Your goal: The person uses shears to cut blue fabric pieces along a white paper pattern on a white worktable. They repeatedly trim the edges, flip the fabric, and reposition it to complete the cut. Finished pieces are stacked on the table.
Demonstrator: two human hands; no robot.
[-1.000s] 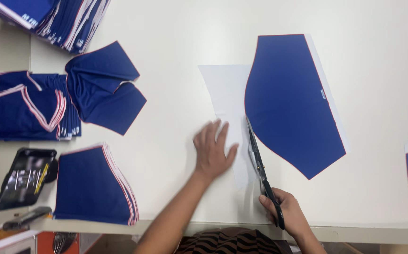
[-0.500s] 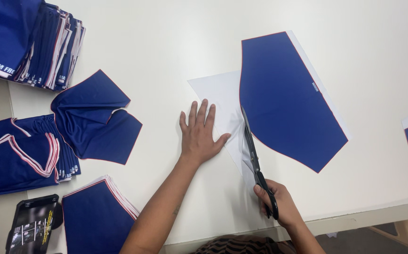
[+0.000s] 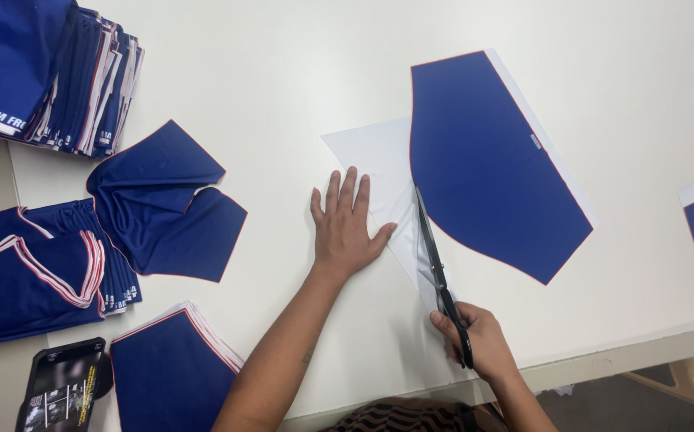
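I note the bench [image 3: 267, 72] as a smooth, matt off-white surface with a faint sheen. At 3 o'clock of my left hand [image 3: 345, 228] lies a sheet of white cloth [image 3: 371, 156], thin, smooth and matt. On it rests the blue panel [image 3: 483, 160], a matt knit cloth with a fine red edge. The scissors [image 3: 440, 284] in my right hand [image 3: 479, 340] have dark, slightly glossy metal blades and black handles, likely plastic. At 9 o'clock, the folded blue piece [image 3: 163, 200] looks soft and creased. At 10 o'clock, the stacked blue panels [image 3: 51, 72] read as matt cloth. At 8 o'clock, the black packet [image 3: 63, 392] is glossy plastic.
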